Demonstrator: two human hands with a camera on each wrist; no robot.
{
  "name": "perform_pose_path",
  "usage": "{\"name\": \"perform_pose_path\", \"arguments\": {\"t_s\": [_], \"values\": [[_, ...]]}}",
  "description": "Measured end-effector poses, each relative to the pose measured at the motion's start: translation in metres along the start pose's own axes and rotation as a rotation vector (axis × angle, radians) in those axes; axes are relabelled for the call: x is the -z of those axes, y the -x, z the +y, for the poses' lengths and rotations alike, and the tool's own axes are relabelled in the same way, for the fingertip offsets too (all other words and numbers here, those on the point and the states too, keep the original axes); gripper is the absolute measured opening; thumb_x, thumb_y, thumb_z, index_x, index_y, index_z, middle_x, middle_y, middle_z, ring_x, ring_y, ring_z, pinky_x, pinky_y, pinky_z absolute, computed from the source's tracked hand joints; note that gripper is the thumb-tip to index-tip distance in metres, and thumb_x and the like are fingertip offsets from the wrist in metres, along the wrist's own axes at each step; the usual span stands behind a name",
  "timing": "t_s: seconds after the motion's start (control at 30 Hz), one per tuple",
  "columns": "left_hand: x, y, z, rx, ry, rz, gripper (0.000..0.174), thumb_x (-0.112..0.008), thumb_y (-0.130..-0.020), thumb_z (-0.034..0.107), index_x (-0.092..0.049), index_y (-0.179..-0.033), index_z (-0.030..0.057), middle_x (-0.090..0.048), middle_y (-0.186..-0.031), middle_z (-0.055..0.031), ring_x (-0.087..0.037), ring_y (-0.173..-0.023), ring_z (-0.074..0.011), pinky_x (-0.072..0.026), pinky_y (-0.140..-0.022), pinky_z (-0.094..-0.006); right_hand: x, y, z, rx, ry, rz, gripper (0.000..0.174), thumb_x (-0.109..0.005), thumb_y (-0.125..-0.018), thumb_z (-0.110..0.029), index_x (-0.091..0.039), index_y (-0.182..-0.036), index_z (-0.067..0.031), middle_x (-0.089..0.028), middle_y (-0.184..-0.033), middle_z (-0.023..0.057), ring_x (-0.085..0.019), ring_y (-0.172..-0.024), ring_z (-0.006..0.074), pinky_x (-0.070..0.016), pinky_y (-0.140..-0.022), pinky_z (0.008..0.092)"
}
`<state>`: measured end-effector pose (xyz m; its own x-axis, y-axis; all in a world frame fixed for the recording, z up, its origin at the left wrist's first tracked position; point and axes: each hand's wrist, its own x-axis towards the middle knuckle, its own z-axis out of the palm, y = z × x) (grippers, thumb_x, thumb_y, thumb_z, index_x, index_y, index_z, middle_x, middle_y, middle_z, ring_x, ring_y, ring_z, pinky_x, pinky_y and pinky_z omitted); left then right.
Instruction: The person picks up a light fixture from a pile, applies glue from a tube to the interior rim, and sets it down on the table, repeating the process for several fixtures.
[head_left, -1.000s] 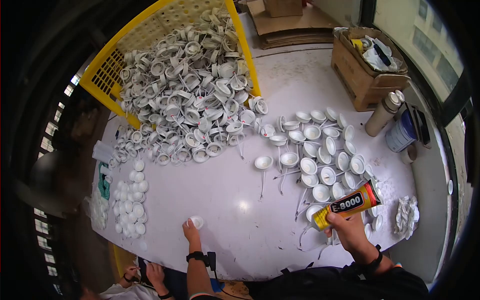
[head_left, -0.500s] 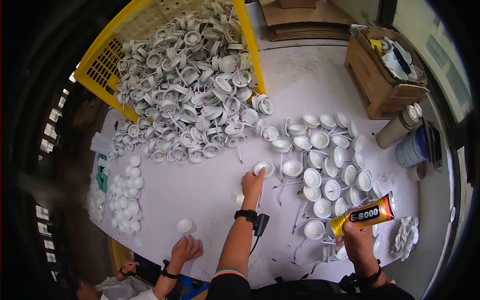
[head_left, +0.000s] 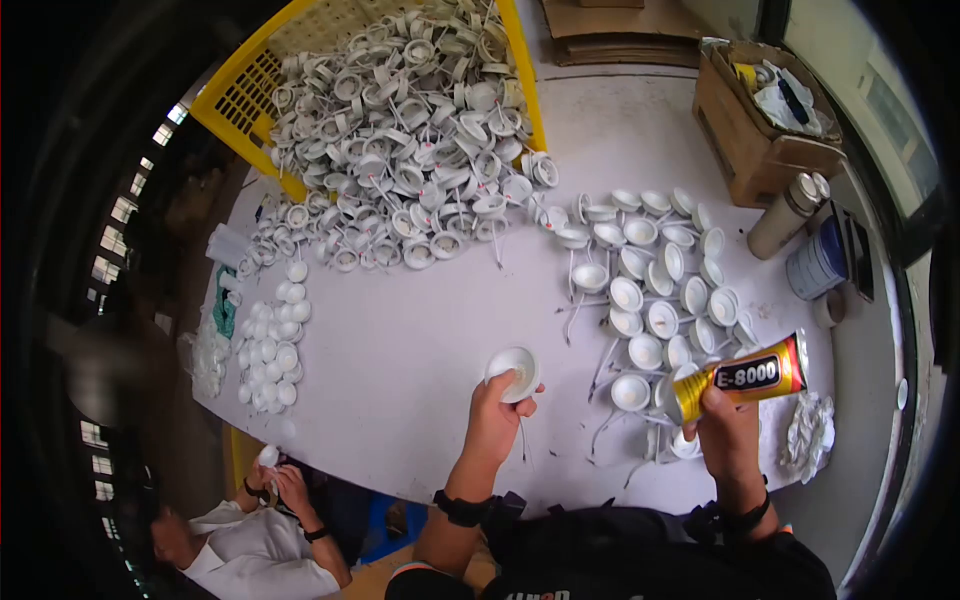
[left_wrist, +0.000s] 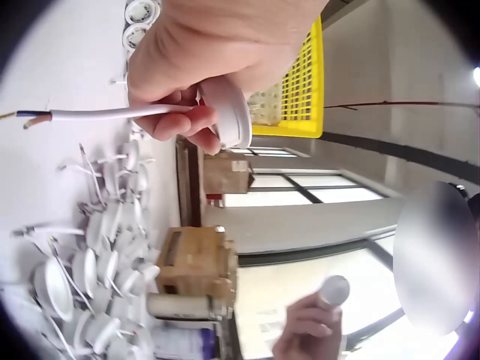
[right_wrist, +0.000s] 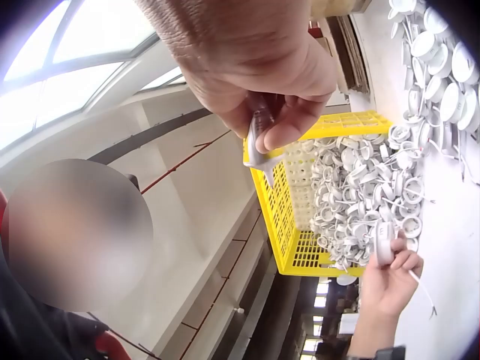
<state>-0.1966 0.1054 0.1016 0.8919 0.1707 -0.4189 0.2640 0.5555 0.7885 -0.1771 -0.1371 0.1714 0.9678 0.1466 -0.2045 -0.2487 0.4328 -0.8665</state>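
Note:
My left hand (head_left: 490, 420) grips a white round lamp housing (head_left: 515, 368), its hollow side facing up and the thumb over the rim. From beneath it runs a white cable (left_wrist: 97, 115) with bare coloured wire ends. To the right, my right hand (head_left: 728, 430) holds a yellow and black tube of E-8000 glue (head_left: 755, 376), nozzle end towards the left. In the right wrist view the fingers pinch close to the tube's nozzle (right_wrist: 262, 142). Rows of similar housings (head_left: 646, 350) stand beside and beyond the tube, cables trailing.
A yellow crate (head_left: 535, 100) spills a heap of white lamp rings (head_left: 410, 170) onto the table. White domed covers (head_left: 270, 345) lie at the left. A carton (head_left: 765, 130), flask (head_left: 785, 218) and crumpled paper (head_left: 808, 438) line the right. Another person (head_left: 250, 545) sits at the lower left, handling a white piece.
My left hand let go of a white cup at the left, reached right to a cabled lamp housing, and brought it nearer. The other person took the cup. The glue tube stays in my right hand.

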Motion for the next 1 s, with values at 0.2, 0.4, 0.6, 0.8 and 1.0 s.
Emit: {"name": "perform_pose_path", "arguments": {"t_s": [0.2,0.4,0.6,0.8,1.0], "values": [[-0.035,0.101,0.003,0.229,0.583,-0.203,0.052,-0.021,-0.086,0.046,-0.031,-0.122,0.0104,-0.046,-0.106,-0.0217,-0.045,-0.061,-0.0181,-0.0346,-0.056,-0.0307,-0.023,0.030,-0.010,0.057,0.019,-0.113,0.027,-0.061,-0.071,-0.015,-0.047,-0.087,0.0010,-0.052,-0.068,0.0078,-0.052,-0.052,0.0128,-0.0428,-0.043,0.0220],[-0.042,0.135,-0.023,0.226,0.607,-0.343,0.045,-0.023,-0.088,0.039,-0.024,-0.125,0.0128,-0.043,-0.112,-0.0138,-0.049,-0.084,-0.0236,-0.0397,-0.065,-0.0316,-0.035,0.049,-0.021,0.325,0.462,-0.366,0.022,-0.062,-0.071,-0.014,-0.053,-0.086,-0.0021,-0.049,-0.086,0.0083,-0.049,-0.074,0.0166,-0.0408,-0.064,0.0274],[-0.045,0.142,-0.023,0.170,0.571,-0.435,0.043,-0.029,-0.088,0.036,-0.021,-0.123,0.0131,-0.040,-0.114,-0.0139,-0.050,-0.090,-0.0280,-0.0414,-0.066,-0.0321,-0.041,0.047,-0.032,0.464,0.748,-0.513,0.020,-0.062,-0.071,-0.010,-0.053,-0.089,-0.0051,-0.053,-0.082,0.0059,-0.049,-0.078,0.0176,-0.0383,-0.069,0.0290],[-0.053,0.143,-0.018,0.136,0.593,-0.488,0.045,-0.031,-0.087,0.035,-0.018,-0.124,0.0128,-0.037,-0.117,-0.0148,-0.049,-0.094,-0.0307,-0.0426,-0.067,-0.0335,-0.044,0.048,-0.034,0.499,0.775,-0.502,0.020,-0.061,-0.072,-0.009,-0.053,-0.090,-0.0053,-0.054,-0.083,0.0064,-0.051,-0.078,0.0177,-0.0396,-0.069,0.0288],[-0.055,0.141,-0.018,0.151,0.538,-0.478,0.049,-0.033,-0.085,0.039,-0.020,-0.124,0.0129,-0.037,-0.116,-0.0150,-0.050,-0.090,-0.0314,-0.0424,-0.065,-0.0337,-0.048,0.051,-0.029,0.417,0.726,-0.342,0.028,-0.063,-0.069,-0.027,-0.055,-0.082,-0.0036,-0.052,-0.077,0.0061,-0.048,-0.072,0.0163,-0.0381,-0.065,0.0294]]}}
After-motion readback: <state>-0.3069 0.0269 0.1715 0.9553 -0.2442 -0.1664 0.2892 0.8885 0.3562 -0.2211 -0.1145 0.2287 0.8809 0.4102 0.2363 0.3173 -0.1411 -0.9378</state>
